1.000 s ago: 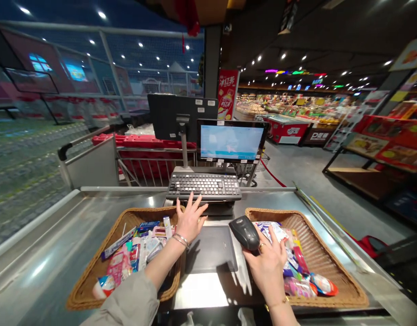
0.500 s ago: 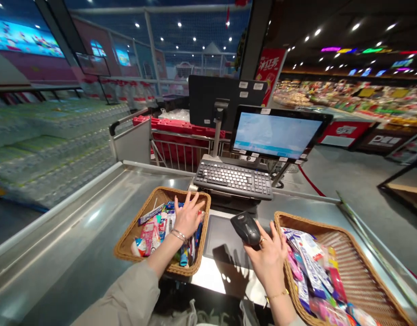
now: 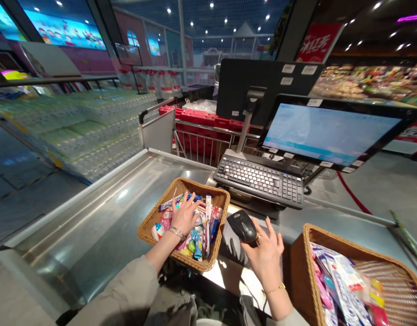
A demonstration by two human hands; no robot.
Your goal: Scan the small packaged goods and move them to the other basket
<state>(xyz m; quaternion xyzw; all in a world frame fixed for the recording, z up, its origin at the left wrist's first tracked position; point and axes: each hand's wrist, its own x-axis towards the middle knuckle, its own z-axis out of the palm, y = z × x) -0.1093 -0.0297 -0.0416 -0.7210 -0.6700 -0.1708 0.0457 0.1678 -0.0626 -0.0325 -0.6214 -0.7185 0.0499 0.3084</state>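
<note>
My left hand [image 3: 185,216], fingers spread, is over the left wicker basket [image 3: 148,225]. That basket contains small packets, wrapped sweets and slim sticks. Whether my fingertips touch any packet I cannot tell. A black handheld barcode scanner [image 3: 242,225] is in my right hand [image 3: 265,251], gripped low between thumb and fingers while the other fingers point up. The scanner is over the counter between the two baskets, its head toward the left basket. At the right, a second wicker basket [image 3: 398,267] holds long blue-and-white packets [image 3: 344,283] and other sweets.
Behind the baskets, a black keyboard [image 3: 259,179] rests below a lit screen [image 3: 330,131]. A second monitor [image 3: 262,88] shows its back. The metal counter [image 3: 110,217] has a raised rim. Beyond it are a trolley [image 3: 157,129] with red crates and stacked bottle packs [image 3: 86,131].
The view has turned left, so baskets and screens sit further right. My left hand has shifted leftward over its basket, fingers still spread. My right hand still holds the scanner, now closer to the left basket.
</note>
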